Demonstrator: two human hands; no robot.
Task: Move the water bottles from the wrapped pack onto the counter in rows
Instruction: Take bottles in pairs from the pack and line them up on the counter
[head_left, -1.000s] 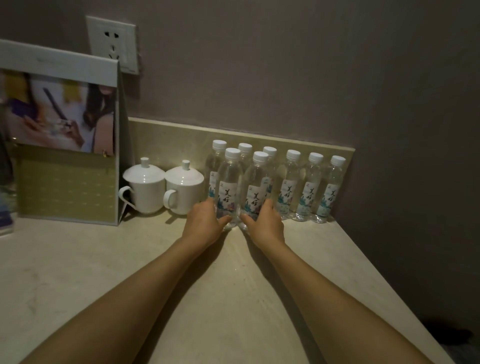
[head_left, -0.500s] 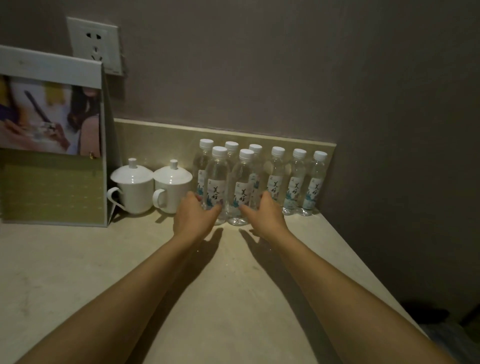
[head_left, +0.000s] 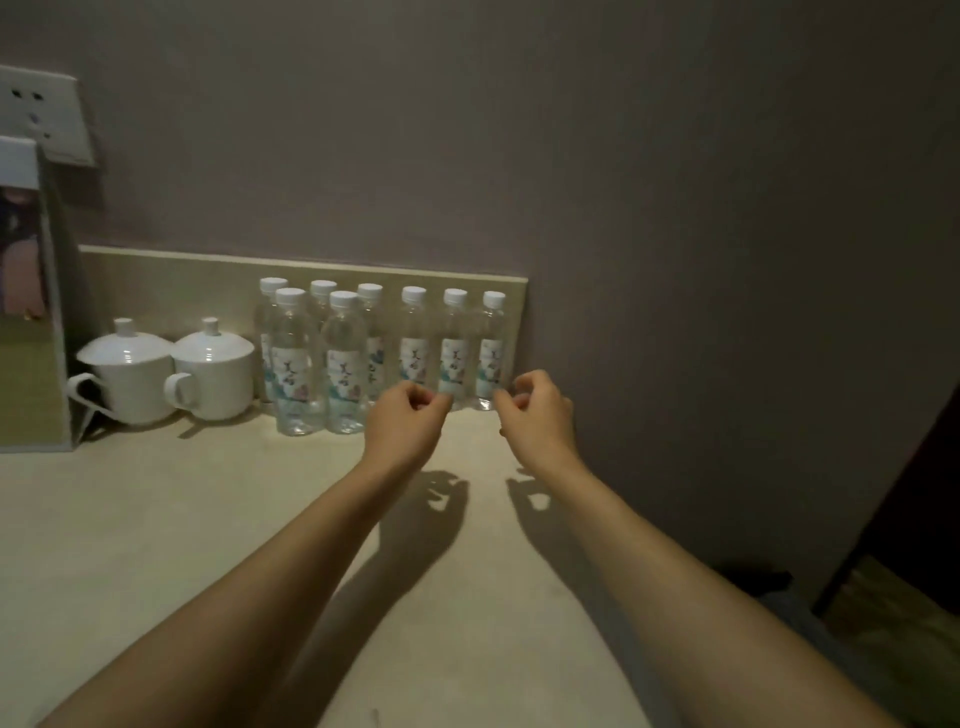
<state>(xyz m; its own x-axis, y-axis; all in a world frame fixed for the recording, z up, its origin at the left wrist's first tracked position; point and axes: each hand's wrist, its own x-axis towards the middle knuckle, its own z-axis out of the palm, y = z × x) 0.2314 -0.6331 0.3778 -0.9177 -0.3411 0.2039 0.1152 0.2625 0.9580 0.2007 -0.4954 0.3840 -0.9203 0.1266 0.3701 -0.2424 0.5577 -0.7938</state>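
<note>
step: I am hovering my left hand (head_left: 402, 423) and right hand (head_left: 535, 415), both loosely curled, holding nothing | bottles (head_left: 413, 343): standing in two rows at desk (head_left: 156, 519) back, beside cups (head_left: 171, 371) | tip: I am steering clear of caps, fetching more without toppling any

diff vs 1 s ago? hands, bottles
Both hands let go of the two front bottles and shifted right. The left hand and right hand now hover, loosely curled and empty, before the right end of the back row. Bottles and lidded cups haven't moved.
</note>
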